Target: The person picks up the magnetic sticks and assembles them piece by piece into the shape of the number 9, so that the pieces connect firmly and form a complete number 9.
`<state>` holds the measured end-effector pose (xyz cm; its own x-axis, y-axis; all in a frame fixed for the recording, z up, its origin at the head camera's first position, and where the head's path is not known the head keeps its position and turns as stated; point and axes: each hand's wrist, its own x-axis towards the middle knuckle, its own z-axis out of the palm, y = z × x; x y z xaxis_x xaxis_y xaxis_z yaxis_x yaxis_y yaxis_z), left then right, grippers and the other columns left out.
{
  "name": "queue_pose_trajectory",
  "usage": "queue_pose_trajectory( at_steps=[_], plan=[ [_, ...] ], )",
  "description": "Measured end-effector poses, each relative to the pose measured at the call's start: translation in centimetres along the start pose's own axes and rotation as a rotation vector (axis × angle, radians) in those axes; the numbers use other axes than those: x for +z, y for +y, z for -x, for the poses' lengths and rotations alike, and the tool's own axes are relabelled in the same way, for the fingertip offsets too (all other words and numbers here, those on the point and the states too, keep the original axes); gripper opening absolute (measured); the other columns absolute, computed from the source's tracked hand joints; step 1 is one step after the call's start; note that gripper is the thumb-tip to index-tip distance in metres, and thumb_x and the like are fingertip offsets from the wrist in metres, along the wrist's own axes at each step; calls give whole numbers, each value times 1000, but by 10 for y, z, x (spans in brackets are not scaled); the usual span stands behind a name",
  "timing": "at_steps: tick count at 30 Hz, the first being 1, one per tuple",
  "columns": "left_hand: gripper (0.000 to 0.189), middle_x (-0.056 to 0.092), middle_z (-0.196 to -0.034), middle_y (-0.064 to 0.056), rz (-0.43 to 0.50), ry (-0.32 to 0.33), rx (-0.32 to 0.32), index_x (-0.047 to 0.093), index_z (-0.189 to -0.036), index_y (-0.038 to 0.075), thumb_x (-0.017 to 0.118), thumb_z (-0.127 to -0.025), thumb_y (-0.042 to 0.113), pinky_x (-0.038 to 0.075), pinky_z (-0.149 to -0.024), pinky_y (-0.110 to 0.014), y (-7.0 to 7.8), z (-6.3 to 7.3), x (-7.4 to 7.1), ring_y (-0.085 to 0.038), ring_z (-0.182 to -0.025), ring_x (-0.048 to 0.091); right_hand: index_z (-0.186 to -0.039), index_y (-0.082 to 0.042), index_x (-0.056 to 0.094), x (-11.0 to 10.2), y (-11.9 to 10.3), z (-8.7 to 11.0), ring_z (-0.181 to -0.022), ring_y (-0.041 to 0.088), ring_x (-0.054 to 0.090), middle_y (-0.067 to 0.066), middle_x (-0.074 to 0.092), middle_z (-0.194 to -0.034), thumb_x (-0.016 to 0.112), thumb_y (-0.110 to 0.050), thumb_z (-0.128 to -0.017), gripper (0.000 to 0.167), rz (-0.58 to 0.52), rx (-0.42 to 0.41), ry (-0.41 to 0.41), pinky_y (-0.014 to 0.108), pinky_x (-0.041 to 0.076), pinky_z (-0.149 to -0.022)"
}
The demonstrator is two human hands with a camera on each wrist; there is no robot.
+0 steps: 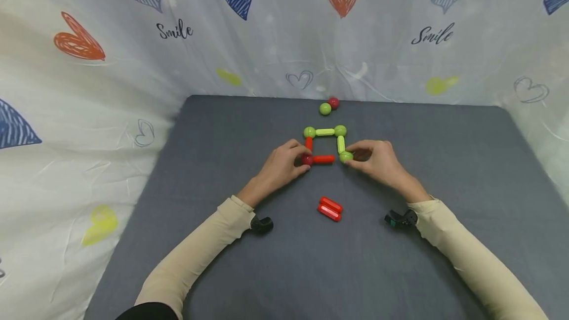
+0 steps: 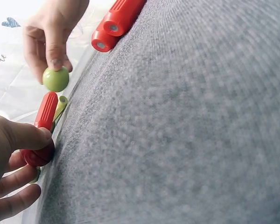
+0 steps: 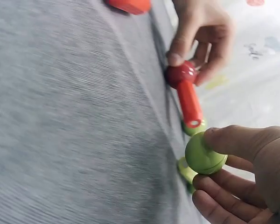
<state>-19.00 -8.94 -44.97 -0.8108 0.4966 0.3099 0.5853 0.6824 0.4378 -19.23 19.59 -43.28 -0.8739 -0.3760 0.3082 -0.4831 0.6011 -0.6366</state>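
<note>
My left hand (image 1: 281,163) pinches a red ball (image 3: 181,74) between thumb and fingers. From that ball a red rod (image 1: 323,159) points right, and a second red rod (image 1: 308,143) runs back to a green ball (image 1: 309,132). A green rod (image 1: 325,132) joins this to another green ball (image 1: 340,131) at the back right. A further green rod (image 1: 341,144) comes forward to the near green ball (image 1: 345,157), which my right hand (image 1: 378,162) pinches. Between the right-pointing red rod's free end and that near ball a small gap shows.
Two loose red rods (image 1: 330,209) lie side by side on the grey cloth (image 1: 284,270), nearer the person. Beyond the frame of rods sit a loose green ball (image 1: 325,108) and a red ball (image 1: 333,103), near the back edge. A printed curtain (image 1: 275,38) hangs behind.
</note>
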Motion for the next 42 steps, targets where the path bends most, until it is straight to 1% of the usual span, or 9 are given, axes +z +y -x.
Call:
queue_pose_trajectory(
  at_steps=[3, 11, 19, 22, 27, 31, 34, 37, 42],
  plan=[
    [32, 60, -103, 1, -1, -4, -4, 73, -113, 14, 84, -84, 20, 50, -73, -27, 0, 0, 0, -12, -87, 60, -103, -9, 78, 5, 2, 4, -73, 14, 69, 1, 74, -89, 87, -11, -78, 26, -9, -10, 1, 38, 56, -66],
    [32, 60, -103, 1, 5, 4, 2, 73, -114, 14, 84, -84, 20, 50, -72, -28, -1, 0, 0, -11, -86, 59, -102, -8, 78, 14, 0, 4, -76, 17, 71, 4, 74, -92, 87, -9, -78, 25, -41, -16, -1, 38, 58, -66],
    [33, 60, -104, 1, 5, 4, 4, 73, -114, 14, 84, -84, 19, 50, -72, -28, -1, 1, 0, -12, -87, 59, -103, -10, 78, 16, -3, 2, -77, 14, 69, 1, 74, -92, 86, -12, -79, 26, -39, -9, -18, 37, 58, -67],
    [33, 59, -104, 1, 7, 3, 1, 73, -114, 14, 84, -84, 19, 50, -73, -28, -2, 1, 0, -12, -88, 60, -103, -10, 77, 15, -3, 2, -76, 13, 69, 0, 73, -92, 86, -13, -80, 25, -42, -3, -23, 34, 57, -65],
    [32, 60, -104, 1, 9, 3, 0, 73, -114, 14, 84, -84, 19, 50, -73, -28, -1, 1, 0, -12, -89, 60, -103, -9, 77, 14, -2, 2, -76, 13, 70, 1, 74, -92, 87, -13, -80, 26, -73, 7, -26, 25, 56, -64],
    [32, 60, -105, 1, 10, 1, -3, 73, -114, 14, 83, -84, 19, 50, -74, -28, 0, 1, 0, -13, -90, 61, -101, -7, 77, 11, -1, 1, -73, 15, 70, 3, 74, -89, 84, -14, -83, 21, -71, 21, -3, 23, 54, -62],
    [32, 60, -106, 1, 10, -1, -8, 73, -115, 14, 83, -85, 19, 50, -74, -28, 0, 0, 0, -12, -90, 60, -98, -8, 78, 10, 1, -3, -71, 15, 68, 3, 74, -86, 80, -17, -88, 14, -45, 53, 44, 23, 53, -61],
    [32, 60, -105, 1, 17, 0, -8, 73, -115, 14, 83, -85, 19, 50, -74, -28, -1, 0, -1, -13, -90, 60, -96, -8, 78, 10, 4, -10, -68, 15, 68, 4, 74, -84, 76, -20, -91, 13, -42, 121, 77, 24, 52, -58],
    [32, 60, -105, 1, 26, -4, -1, 73, -114, 14, 84, -84, 20, 50, -73, -29, -1, 1, -1, -15, -89, 61, -92, -5, 77, 13, 8, -23, -62, 18, 69, 7, 74, -78, 75, -24, -91, 19, -82, 270, 46, 27, 53, -52]
  ],
)
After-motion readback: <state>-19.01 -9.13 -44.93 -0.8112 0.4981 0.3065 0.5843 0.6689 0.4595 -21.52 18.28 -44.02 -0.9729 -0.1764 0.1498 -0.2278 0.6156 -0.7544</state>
